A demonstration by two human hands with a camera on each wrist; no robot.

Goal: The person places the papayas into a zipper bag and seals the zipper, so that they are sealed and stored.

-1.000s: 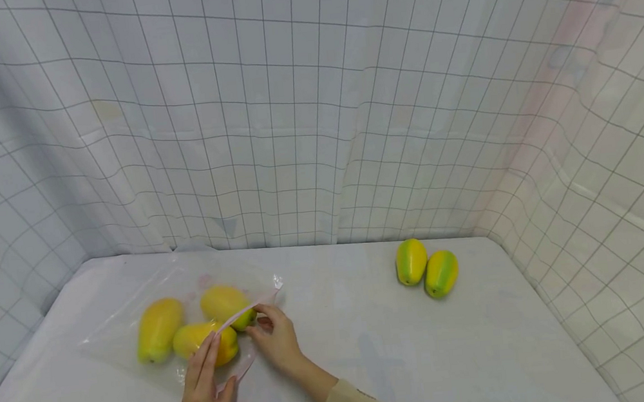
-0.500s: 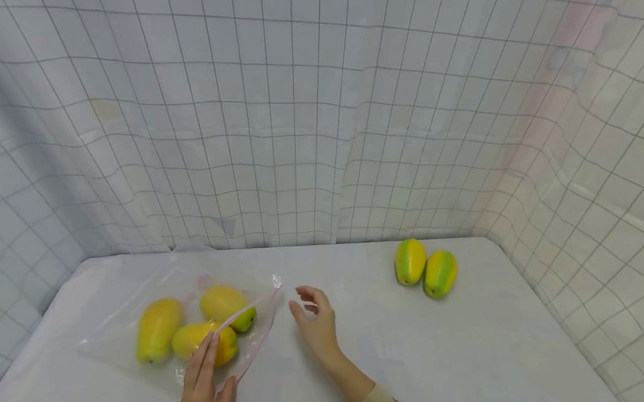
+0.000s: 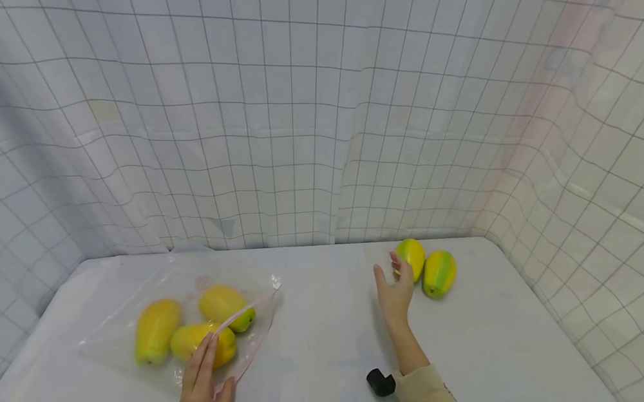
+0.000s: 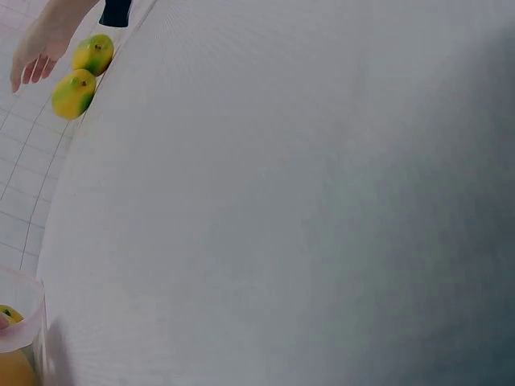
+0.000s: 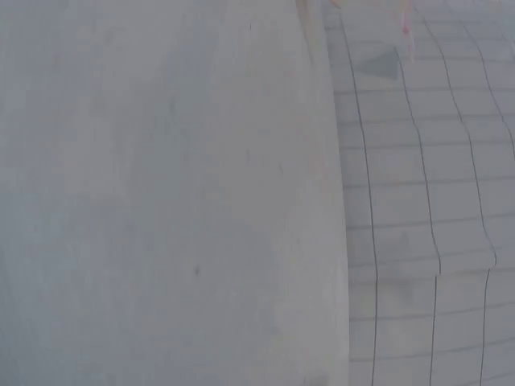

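White cloth ruled with dark lines [image 3: 269, 135] hangs across the back and down both sides, rippled all over and a little pinkish on the right. In front of it spreads the worktop [image 3: 336, 348], pale from end to end. A clear plastic bag [image 3: 189, 307] lies on its left half, the mouth facing toward the near right. From the near edge, a beige sleeve [image 3: 429, 394] comes in over the right arm.

The left hand [image 3: 199, 391] rests at the bag's mouth, its fingers straight on the upper lip and the thumb spread away toward the lower one; that grip is loose and wide, touching the plastic rather than curling round it. The right hand [image 3: 396, 294] is over at the far right, its grip spread with thumb and fingers well apart and holding nothing (from the head view its fingers cover part of a fruit, yet from the left wrist a gap shows between them).

Three yellow fruits sit in the bag: one on the left [image 3: 157, 331], one farther back [image 3: 221, 301], one nearest the left hand [image 3: 191, 340]. Two yellow-and-green fruits, a left one [image 3: 413, 255] and a right one [image 3: 439, 274], lie side by side near the worktop's far edge. Smallest is a black gadget [image 3: 381, 383] by the sleeve's cuff.
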